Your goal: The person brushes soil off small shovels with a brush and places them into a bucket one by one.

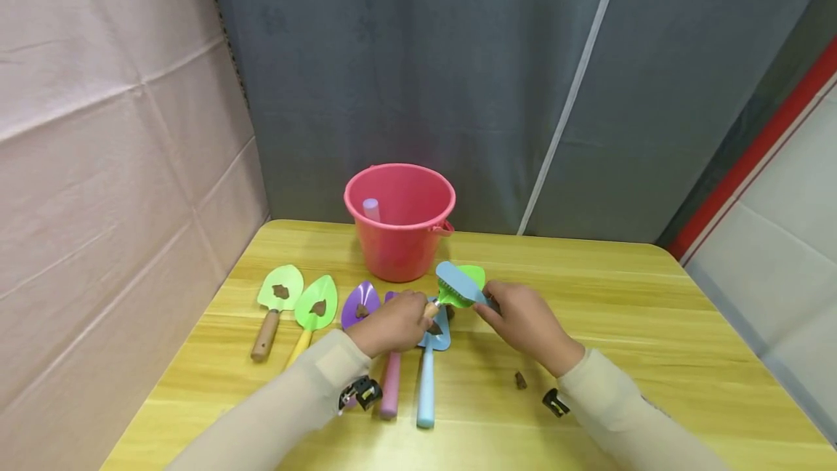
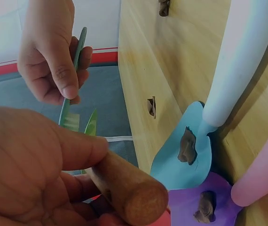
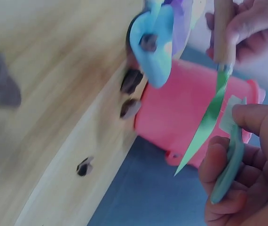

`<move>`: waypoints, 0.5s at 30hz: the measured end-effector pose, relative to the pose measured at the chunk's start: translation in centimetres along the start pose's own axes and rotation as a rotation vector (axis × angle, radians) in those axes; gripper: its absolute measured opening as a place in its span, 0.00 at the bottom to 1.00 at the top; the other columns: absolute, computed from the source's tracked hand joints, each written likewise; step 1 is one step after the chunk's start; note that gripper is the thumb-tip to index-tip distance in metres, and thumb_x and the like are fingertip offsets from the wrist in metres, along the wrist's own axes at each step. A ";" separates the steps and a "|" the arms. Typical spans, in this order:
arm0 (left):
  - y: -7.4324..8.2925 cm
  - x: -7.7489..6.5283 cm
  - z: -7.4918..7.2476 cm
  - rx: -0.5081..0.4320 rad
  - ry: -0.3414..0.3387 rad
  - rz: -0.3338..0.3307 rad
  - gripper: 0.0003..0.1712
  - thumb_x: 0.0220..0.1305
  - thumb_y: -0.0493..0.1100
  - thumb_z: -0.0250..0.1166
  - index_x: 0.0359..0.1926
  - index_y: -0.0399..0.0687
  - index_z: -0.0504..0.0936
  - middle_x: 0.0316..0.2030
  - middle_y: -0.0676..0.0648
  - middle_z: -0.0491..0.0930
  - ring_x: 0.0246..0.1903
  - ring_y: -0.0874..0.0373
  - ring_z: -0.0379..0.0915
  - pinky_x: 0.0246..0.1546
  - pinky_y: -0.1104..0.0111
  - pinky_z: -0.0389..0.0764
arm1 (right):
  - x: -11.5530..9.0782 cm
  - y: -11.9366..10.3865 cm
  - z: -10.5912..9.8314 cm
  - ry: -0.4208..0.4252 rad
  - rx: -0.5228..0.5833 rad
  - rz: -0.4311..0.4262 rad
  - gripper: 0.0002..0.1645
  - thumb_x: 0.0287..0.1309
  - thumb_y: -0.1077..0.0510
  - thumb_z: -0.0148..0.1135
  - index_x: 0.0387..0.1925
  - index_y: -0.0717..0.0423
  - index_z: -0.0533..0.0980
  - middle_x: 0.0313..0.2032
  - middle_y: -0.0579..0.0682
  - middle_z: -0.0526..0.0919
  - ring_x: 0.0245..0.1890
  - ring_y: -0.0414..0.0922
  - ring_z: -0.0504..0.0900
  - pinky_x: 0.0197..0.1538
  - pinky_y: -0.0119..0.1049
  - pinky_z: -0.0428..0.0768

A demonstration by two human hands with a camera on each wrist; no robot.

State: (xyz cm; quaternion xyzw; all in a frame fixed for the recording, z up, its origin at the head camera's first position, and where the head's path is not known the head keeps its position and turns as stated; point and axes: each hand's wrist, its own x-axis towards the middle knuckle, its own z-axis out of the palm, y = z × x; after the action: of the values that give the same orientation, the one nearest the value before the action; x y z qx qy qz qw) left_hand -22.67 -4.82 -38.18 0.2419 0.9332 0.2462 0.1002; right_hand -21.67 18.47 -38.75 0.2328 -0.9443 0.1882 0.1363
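My left hand (image 1: 397,322) grips the wooden handle (image 2: 124,186) of a small green garden trowel, held above the table. My right hand (image 1: 526,318) holds a blue brush (image 1: 459,282), its bristles facing the trowel's green blade (image 3: 210,120). In the head view the brush overlaps the blade; whether the bristles touch it I cannot tell. Under my left hand lie a blue trowel (image 1: 426,387) and a purple trowel with a pink handle (image 1: 390,387), each bearing a brown clump in the left wrist view. Part of the purple one is hidden by the hand.
A red bucket (image 1: 399,256) stands at the back, a light purple handle (image 1: 371,209) sticking up inside. Leftward lie a pale green trowel (image 1: 290,282), a green one (image 1: 327,289) and a purple one (image 1: 353,300), with brown clumps. Another brown clump (image 1: 520,381) rests on the table (image 1: 628,311).
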 end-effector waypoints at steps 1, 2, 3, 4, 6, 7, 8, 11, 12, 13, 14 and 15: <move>0.0 0.0 0.0 -0.001 -0.001 0.001 0.06 0.67 0.38 0.62 0.37 0.39 0.75 0.32 0.46 0.70 0.32 0.54 0.68 0.37 0.61 0.75 | -0.1 -0.3 0.1 -0.004 -0.005 -0.012 0.12 0.60 0.55 0.70 0.29 0.52 0.74 0.17 0.39 0.65 0.16 0.35 0.61 0.21 0.30 0.62; 0.0 0.0 0.1 -0.005 -0.004 0.001 0.06 0.68 0.38 0.62 0.37 0.39 0.75 0.32 0.46 0.70 0.32 0.54 0.68 0.37 0.61 0.75 | -0.1 -0.5 0.1 -0.009 -0.009 -0.018 0.13 0.59 0.54 0.70 0.28 0.51 0.73 0.17 0.39 0.65 0.16 0.35 0.60 0.21 0.30 0.61; 0.0 0.0 0.1 -0.005 -0.005 0.003 0.06 0.68 0.38 0.62 0.38 0.39 0.75 0.32 0.46 0.70 0.32 0.54 0.68 0.36 0.61 0.75 | -0.2 -0.7 0.2 -0.013 -0.016 -0.024 0.13 0.59 0.54 0.70 0.28 0.51 0.72 0.17 0.39 0.64 0.16 0.35 0.60 0.21 0.30 0.61; 0.0 0.1 0.1 -0.004 -0.008 0.000 0.06 0.68 0.38 0.62 0.38 0.39 0.75 0.32 0.46 0.70 0.32 0.54 0.68 0.36 0.61 0.75 | -0.2 -0.8 0.3 -0.014 -0.017 -0.026 0.14 0.59 0.54 0.71 0.28 0.50 0.72 0.17 0.39 0.64 0.16 0.35 0.61 0.21 0.30 0.61; 0.0 0.1 0.1 -0.006 -0.010 -0.004 0.06 0.68 0.38 0.62 0.38 0.39 0.75 0.33 0.46 0.70 0.32 0.54 0.68 0.36 0.62 0.75 | -0.3 -0.9 0.4 -0.023 -0.016 -0.022 0.14 0.59 0.53 0.71 0.27 0.50 0.72 0.17 0.39 0.64 0.16 0.35 0.61 0.21 0.30 0.62; 0.0 0.1 0.1 -0.010 -0.010 -0.005 0.06 0.68 0.38 0.62 0.38 0.39 0.75 0.32 0.46 0.70 0.32 0.54 0.68 0.35 0.62 0.75 | -0.3 -0.8 0.5 -0.028 -0.014 -0.015 0.14 0.59 0.53 0.71 0.27 0.50 0.72 0.17 0.40 0.65 0.16 0.35 0.61 0.21 0.30 0.62; 0.0 0.0 0.1 -0.014 -0.012 -0.008 0.05 0.68 0.38 0.62 0.37 0.39 0.75 0.32 0.46 0.70 0.31 0.54 0.68 0.35 0.62 0.74 | -0.3 -0.8 0.5 -0.031 -0.015 -0.009 0.14 0.59 0.53 0.71 0.27 0.50 0.72 0.17 0.40 0.64 0.16 0.35 0.61 0.21 0.30 0.61; 0.1 0.0 0.1 -0.021 -0.011 -0.006 0.05 0.67 0.37 0.63 0.35 0.40 0.75 0.32 0.46 0.70 0.31 0.54 0.68 0.34 0.63 0.74 | -0.3 -0.3 0.5 -0.042 -0.013 0.021 0.15 0.60 0.53 0.70 0.28 0.51 0.71 0.17 0.41 0.64 0.16 0.36 0.61 0.21 0.30 0.60; 0.1 -0.1 0.0 -0.022 -0.009 -0.003 0.06 0.67 0.37 0.63 0.34 0.40 0.74 0.31 0.46 0.70 0.31 0.54 0.68 0.34 0.62 0.74 | -0.2 -0.1 0.5 -0.043 -0.010 0.031 0.14 0.60 0.54 0.70 0.28 0.51 0.72 0.17 0.41 0.64 0.16 0.36 0.61 0.21 0.31 0.60; 0.1 -0.1 0.0 -0.019 -0.005 0.002 0.06 0.66 0.36 0.63 0.33 0.41 0.74 0.31 0.46 0.70 0.30 0.54 0.68 0.34 0.62 0.74 | -0.2 0.1 0.5 -0.044 -0.009 0.040 0.14 0.60 0.54 0.69 0.28 0.51 0.72 0.17 0.41 0.64 0.16 0.36 0.61 0.21 0.31 0.60; 0.1 -0.1 0.0 -0.016 -0.001 0.007 0.06 0.66 0.36 0.63 0.33 0.41 0.74 0.31 0.46 0.70 0.30 0.54 0.68 0.34 0.62 0.74 | -0.2 0.3 0.5 -0.043 -0.007 0.048 0.13 0.60 0.54 0.69 0.28 0.52 0.72 0.17 0.41 0.64 0.16 0.36 0.61 0.21 0.31 0.60; 0.1 -0.1 0.1 -0.012 0.003 0.012 0.07 0.66 0.36 0.63 0.32 0.41 0.74 0.31 0.46 0.70 0.30 0.54 0.67 0.34 0.62 0.74 | -0.2 0.6 0.5 -0.040 -0.002 0.056 0.13 0.61 0.54 0.69 0.29 0.52 0.73 0.17 0.41 0.64 0.16 0.36 0.61 0.21 0.31 0.61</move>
State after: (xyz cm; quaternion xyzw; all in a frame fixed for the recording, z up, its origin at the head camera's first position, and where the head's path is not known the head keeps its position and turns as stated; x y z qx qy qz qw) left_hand -22.51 -4.77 -38.16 0.2467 0.9303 0.2528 0.0990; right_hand -21.86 18.82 -39.42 0.2100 -0.9532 0.1864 0.1122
